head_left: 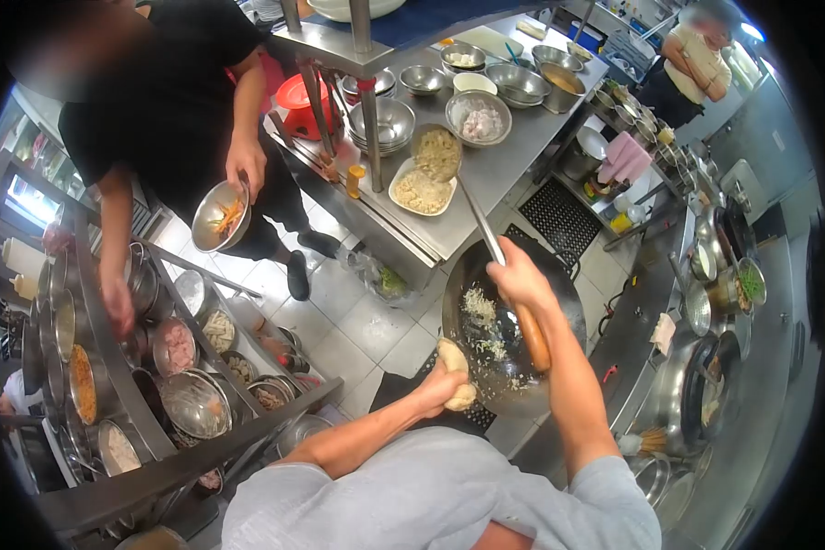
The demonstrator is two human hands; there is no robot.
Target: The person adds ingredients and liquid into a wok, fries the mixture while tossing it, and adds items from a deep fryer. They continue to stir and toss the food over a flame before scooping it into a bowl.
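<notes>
My right hand (521, 273) is closed round the long handle of a ladle (478, 213), whose wooden end (532, 339) points back over the wok. The ladle's bowl is full of what looks like fried rice (436, 154), tilted at the far rim of a white square dish (400, 194). More of the same food (423, 191) lies in that dish. My left hand (444, 387) grips a folded cream cloth (455, 357) at the near left rim of the wok (559, 266). Scattered rice grains (479, 307) and green bits remain inside the dark wok.
A steel counter (495, 183) carries several metal bowls. At left, a co-worker's hand (246, 160) holds a bowl of cut vegetables (218, 218) beside a rack of ingredient bowls (197, 403). Another person (692, 64) stands far right. Stoves line the right side.
</notes>
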